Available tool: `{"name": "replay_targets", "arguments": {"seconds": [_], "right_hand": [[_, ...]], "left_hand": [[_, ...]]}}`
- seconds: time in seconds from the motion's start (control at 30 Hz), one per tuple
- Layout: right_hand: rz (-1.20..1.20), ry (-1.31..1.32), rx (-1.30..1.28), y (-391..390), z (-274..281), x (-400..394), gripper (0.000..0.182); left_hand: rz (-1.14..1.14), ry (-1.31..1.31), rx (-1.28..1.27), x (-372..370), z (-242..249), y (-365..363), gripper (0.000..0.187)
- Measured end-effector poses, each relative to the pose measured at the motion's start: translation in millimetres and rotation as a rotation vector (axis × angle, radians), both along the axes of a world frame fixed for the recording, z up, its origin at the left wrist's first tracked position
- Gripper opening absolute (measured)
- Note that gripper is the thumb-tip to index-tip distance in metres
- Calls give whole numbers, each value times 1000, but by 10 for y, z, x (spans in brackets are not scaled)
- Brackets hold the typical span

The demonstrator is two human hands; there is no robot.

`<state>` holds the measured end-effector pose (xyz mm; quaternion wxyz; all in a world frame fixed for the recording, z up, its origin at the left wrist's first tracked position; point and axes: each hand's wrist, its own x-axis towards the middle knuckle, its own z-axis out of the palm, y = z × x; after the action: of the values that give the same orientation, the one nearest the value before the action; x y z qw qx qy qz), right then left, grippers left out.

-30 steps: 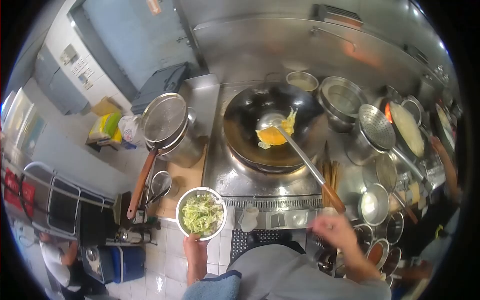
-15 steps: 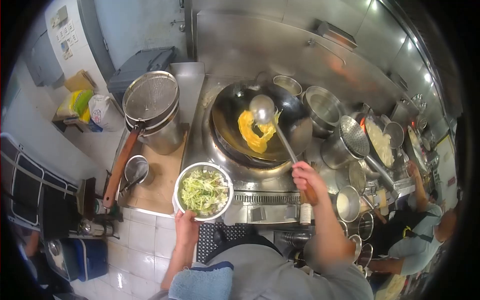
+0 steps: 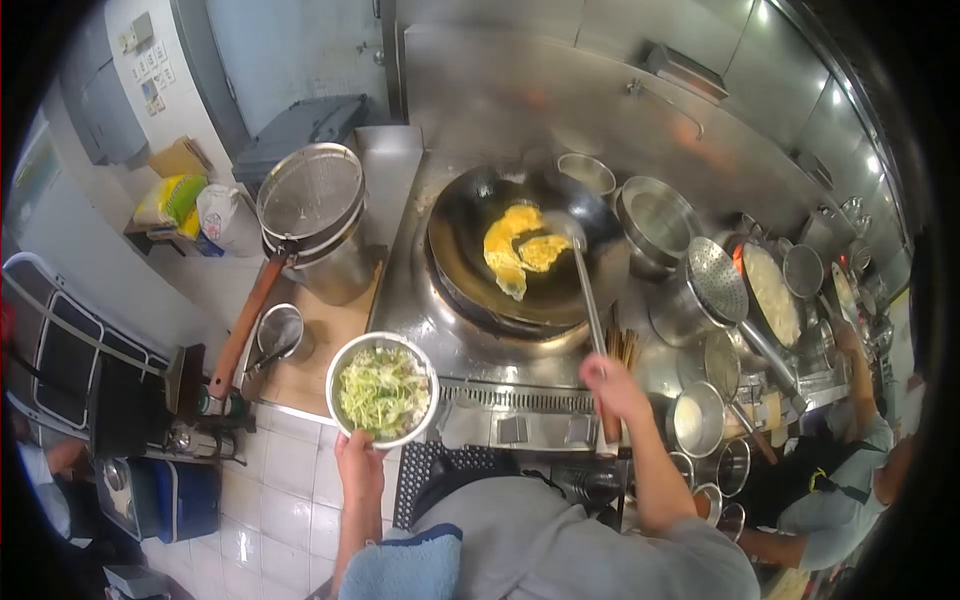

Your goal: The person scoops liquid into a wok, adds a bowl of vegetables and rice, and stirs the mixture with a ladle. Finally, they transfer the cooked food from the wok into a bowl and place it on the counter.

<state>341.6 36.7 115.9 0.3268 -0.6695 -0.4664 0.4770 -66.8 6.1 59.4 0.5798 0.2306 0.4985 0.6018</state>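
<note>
My left hand grips the near rim of a metal bowl, which holds shredded pale-green cabbage and some white bits. The bowl hangs in front of the stove's left side. Wrapped round the wooden end of a long-handled ladle, my right hand is closed. The ladle's head lies inside a large dark wok, at the right of the food. Yellow cooked egg forms a curved, folded piece in the wok's middle, lightly browned in places.
Left of the wok, a round strainer rests on a tall metal pot, its wooden handle jutting toward me. A small metal cup stands nearby. To the right are a perforated ladle, several pots and a co-worker at another wok.
The ladle head has moved right and down from over the egg. The egg has shifted and folded, looking more set. My left hand and the bowl have moved slightly left.
</note>
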Motion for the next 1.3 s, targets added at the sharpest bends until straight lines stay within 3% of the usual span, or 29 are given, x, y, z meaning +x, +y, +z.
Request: {"name": "replay_targets", "arguments": {"seconds": [0.1,0.17,0.23,0.33,0.43,0.53,0.67,0.77,0.87,0.93,1.03,1.07,1.17,1.27,1.3], "right_hand": [[-35,301,-135,-320,350,60,5],[-198,766,34,-26,209,117,4],[-216,855,54,271,301,8,6],[113,-120,23,109,-18,100,12],[196,119,-162,-397,220,234,9],[-27,550,-88,-60,295,235,8],[122,-127,0,158,-54,69,12],[265,-66,-15,-454,190,224,13],[-10,482,-91,-250,400,265,14],[13,485,-33,176,246,229,10],[142,-259,125,205,-97,106,6],[234,-454,436,19,-392,247,7],[281,69,-128,-446,415,249,8],[42,401,-68,-64,334,176,8],[66,219,-40,84,283,148,8]], "left_hand": [[26,-9,50,66,-118,-31,45],[29,11,-1,75,-168,-68,44],[16,25,-48,104,-172,-80,44],[-16,60,-34,95,-161,-37,43],[-23,53,16,171,-109,-39,43],[-36,92,-7,185,-236,-66,46],[-87,116,-34,174,-322,-94,47],[-81,29,34,273,-132,39,46],[-117,147,47,229,-205,-24,45],[-132,147,41,215,-238,-17,44],[-92,-39,-47,256,56,-26,43],[-56,-88,-64,254,90,-38,43],[-10,-151,-78,266,103,-41,44],[-57,-27,-72,200,-164,-66,43],[-103,91,-26,220,-212,-72,42]]}}
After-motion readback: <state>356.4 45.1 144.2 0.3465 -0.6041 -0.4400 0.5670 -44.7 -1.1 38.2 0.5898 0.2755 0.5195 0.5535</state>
